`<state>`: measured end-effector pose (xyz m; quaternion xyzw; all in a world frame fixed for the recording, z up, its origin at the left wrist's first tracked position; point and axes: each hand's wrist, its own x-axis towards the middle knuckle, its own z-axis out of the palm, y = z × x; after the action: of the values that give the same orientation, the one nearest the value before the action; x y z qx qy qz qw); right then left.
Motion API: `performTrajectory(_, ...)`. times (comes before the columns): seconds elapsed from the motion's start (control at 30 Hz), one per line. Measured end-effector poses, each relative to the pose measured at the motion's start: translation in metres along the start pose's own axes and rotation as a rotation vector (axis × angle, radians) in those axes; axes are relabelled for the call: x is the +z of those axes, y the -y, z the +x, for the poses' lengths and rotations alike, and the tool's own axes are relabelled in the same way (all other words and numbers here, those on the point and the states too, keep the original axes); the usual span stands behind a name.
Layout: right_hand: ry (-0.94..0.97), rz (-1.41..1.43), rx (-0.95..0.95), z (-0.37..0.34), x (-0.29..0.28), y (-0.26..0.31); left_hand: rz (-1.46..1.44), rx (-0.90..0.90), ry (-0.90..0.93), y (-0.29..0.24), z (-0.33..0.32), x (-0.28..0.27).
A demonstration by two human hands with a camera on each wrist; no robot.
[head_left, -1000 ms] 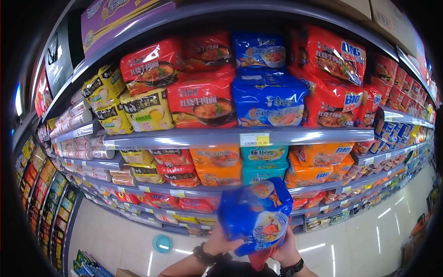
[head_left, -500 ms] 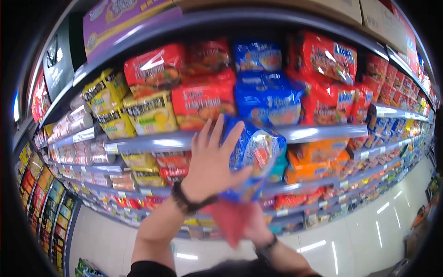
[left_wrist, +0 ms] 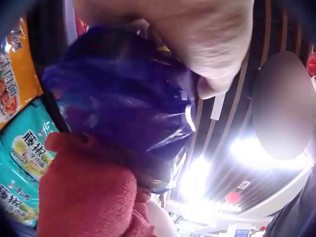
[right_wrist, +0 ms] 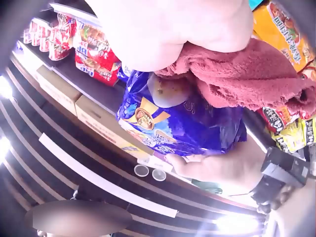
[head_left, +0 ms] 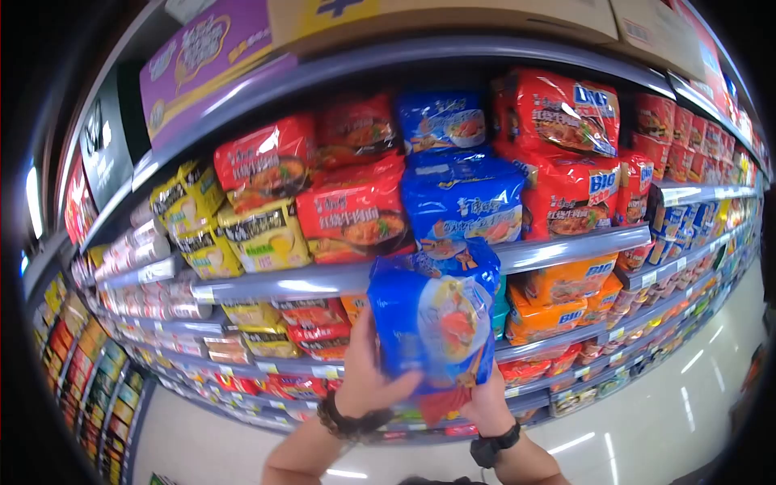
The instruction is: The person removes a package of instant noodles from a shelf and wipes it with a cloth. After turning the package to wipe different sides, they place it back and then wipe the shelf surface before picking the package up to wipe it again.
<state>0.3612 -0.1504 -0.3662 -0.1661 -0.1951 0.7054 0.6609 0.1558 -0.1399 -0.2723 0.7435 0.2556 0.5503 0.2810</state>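
A blue multipack of instant noodles (head_left: 432,323), with a noodle bowl printed on it, is held between both hands in front of the shelf. My left hand (head_left: 372,376) grips its left side, thumb across the near face. At the lower right my right hand (head_left: 487,404) supports the pack and also holds a red cloth (head_left: 440,406) against its underside. The left wrist view shows the fuzzy cloth (left_wrist: 89,192) bunched below the shiny blue wrapper (left_wrist: 123,94). Seen from the right wrist, the right palm (right_wrist: 168,29) lies over cloth and wrapper, with the left thumb along the opposite edge.
Matching blue packs (head_left: 465,202) sit on the shelf (head_left: 283,284) just beyond, between red noodle packs (head_left: 352,210) and red BIG packs (head_left: 572,194). Yellow packs (head_left: 263,234) stand further left, orange packs (head_left: 558,303) lower right. Large boxes (head_left: 214,65) line the top shelf.
Half a second ago my left hand was spread with straight fingers over the pack's left side; now it grips that side. The right hand keeps hold of cloth and pack. The head view has shifted.
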Motion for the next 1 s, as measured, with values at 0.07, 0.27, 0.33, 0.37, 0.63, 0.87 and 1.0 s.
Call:
performTrajectory(0.07,-0.066,0.114,0.110,-0.023,0.060,0.024,-0.143,0.003,0.081,0.002,-0.020,-0.006)
performTrajectory(0.27,0.185,-0.121,0.067,-0.029,0.064,0.022,-0.324,-0.116,-0.063,-0.047,-0.031,0.003)
performTrajectory(0.33,0.191,-0.061,0.066,-0.022,0.085,0.026,-0.243,-0.021,-0.260,-0.062,-0.013,0.006)
performTrajectory(0.37,0.200,-0.034,0.061,-0.019,0.093,0.028,0.200,0.192,-0.248,-0.083,0.005,-0.002)
performTrajectory(0.63,0.419,-0.066,0.043,-0.040,0.072,0.045,1.167,0.491,-0.322,-0.179,0.114,-0.005)
performTrajectory(0.87,0.360,-0.134,0.061,-0.067,0.052,0.057,1.381,0.180,-0.226,-0.172,0.179,-0.013)
performTrajectory(1.0,0.433,-0.075,0.038,-0.063,0.008,0.042,1.355,0.186,-0.253,-0.160,0.200,-0.025)
